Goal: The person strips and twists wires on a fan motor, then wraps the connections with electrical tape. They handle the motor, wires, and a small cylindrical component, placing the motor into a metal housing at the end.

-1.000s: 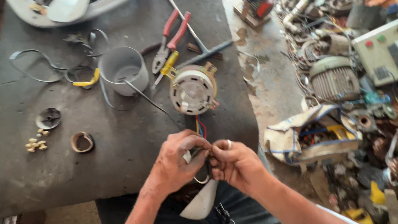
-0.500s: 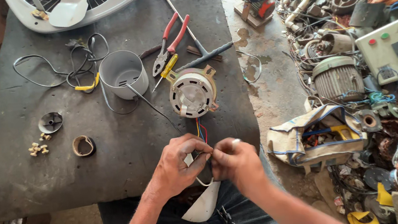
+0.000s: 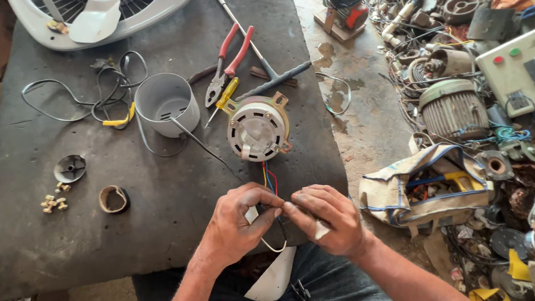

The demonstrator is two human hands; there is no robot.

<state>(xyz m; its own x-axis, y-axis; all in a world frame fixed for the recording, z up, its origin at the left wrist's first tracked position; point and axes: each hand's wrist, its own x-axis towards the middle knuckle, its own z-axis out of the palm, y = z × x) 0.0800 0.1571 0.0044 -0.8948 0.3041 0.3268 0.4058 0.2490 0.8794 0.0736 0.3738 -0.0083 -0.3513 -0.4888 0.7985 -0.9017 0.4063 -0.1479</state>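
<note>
1. Motor [image 3: 258, 128] lies near the middle of the grey worktop [image 3: 34, 247], round face up, mounting lugs at its rim.
2. Wires [image 3: 268, 174] run straight from the motor toward the person, red, yellow and dark.
3. Left hand [image 3: 239, 223] and right hand [image 3: 327, 217], just below the motor, pinch the wire ends, fingertips meeting.
4. Beyond the motor: red pliers [image 3: 229, 60], white cup [image 3: 166, 103].
5. Right of the motor, off the worktop: cream control box [image 3: 530, 70] with coloured buttons.

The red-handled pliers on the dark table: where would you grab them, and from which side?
Probably by the two red handles of the red-handled pliers, coming from the far right. The handles splay up and away toward the long metal T-shaped tool, while the grey jaws point down-left toward the grey cylindrical cup, which crowds that end.
</note>
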